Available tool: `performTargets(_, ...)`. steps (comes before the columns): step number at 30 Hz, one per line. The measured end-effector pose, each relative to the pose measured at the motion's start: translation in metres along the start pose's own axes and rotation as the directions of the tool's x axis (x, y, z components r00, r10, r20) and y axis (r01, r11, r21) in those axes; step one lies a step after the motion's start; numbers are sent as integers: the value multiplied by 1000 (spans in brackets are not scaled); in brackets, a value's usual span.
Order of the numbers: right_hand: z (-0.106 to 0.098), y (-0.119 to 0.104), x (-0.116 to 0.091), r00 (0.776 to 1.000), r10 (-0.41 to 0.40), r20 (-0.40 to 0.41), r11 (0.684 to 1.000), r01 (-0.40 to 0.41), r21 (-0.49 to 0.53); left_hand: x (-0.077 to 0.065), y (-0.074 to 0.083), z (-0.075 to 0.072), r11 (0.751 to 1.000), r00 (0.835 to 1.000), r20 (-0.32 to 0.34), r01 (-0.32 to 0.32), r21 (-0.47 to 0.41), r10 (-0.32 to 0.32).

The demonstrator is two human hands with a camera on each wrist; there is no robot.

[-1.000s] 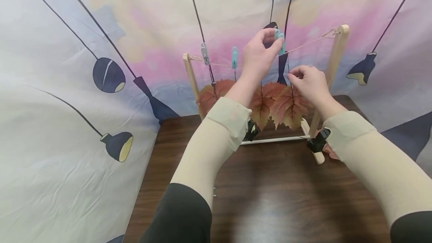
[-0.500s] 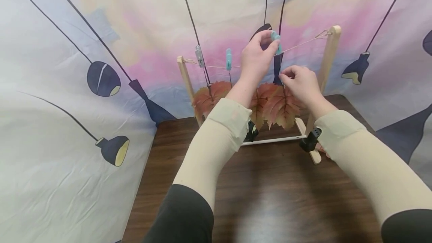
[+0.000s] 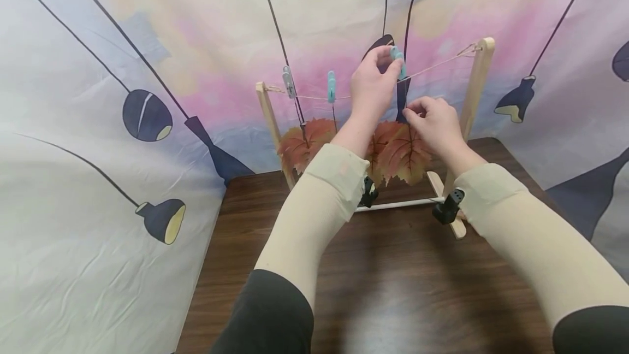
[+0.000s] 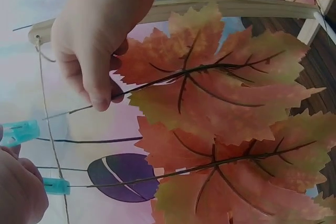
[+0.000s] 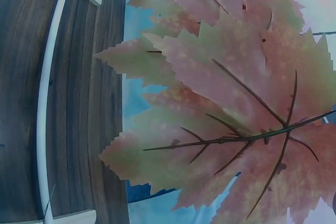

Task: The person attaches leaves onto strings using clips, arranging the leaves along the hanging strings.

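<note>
In the head view my left hand [image 3: 371, 83] pinches a teal clothespin [image 3: 398, 62] between thumb and fingers, close to the string [image 3: 437, 64]. Lower right, my right hand [image 3: 438, 127] pinches the thin dark stem of an orange-red artificial maple leaf [image 3: 404, 154]. The left wrist view shows this stem [image 4: 79, 110], its tip crossing the string beside the clothespin's jaws. There, a second teal clothespin [image 4: 56, 185] sits on the string at another leaf's stem [image 4: 92, 185]. In the right wrist view the pinched leaf [image 5: 236, 139] fills much of the picture; the hand is out of sight.
A wooden frame [image 3: 469, 97] holds the string, with a white bar [image 3: 403, 204] low across it. Further left hang a teal clothespin [image 3: 331, 87] and a grey clothespin [image 3: 288, 82], with leaves [image 3: 307, 141] below. The brown table [image 3: 393, 277] meets a printed cloth [image 3: 98, 179] behind.
The view has shifted slightly, so the frame and hands appear further left. My left hand keeps the clothespin and my right hand keeps the leaf stem, its fingertips just below the string.
</note>
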State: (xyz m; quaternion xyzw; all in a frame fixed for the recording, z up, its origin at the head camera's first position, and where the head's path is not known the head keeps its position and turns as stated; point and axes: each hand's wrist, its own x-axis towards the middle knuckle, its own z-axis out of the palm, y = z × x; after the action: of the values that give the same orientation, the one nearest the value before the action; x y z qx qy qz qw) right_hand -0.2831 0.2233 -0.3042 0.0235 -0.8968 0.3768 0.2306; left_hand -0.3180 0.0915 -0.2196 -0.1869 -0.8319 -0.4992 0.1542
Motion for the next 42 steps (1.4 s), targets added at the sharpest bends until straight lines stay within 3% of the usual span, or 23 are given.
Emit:
performTargets(17,0,-2,3,999,31,-32,1000,-31,-1,0,-2,8,999,999,52,0,53,-3)
performTargets(25,1,-1,4,999,25,-34,1000,-26,-13,2,0,9,998,999,45,0,64,-3)
performTargets(32,3,-2,5,999,37,-36,999,-38,-12,1,1,9,991,999,50,9,133,-16)
performTargets(42,5,-3,5,998,47,-31,999,-47,-3,6,7,5,963,981,146,86,255,-127)
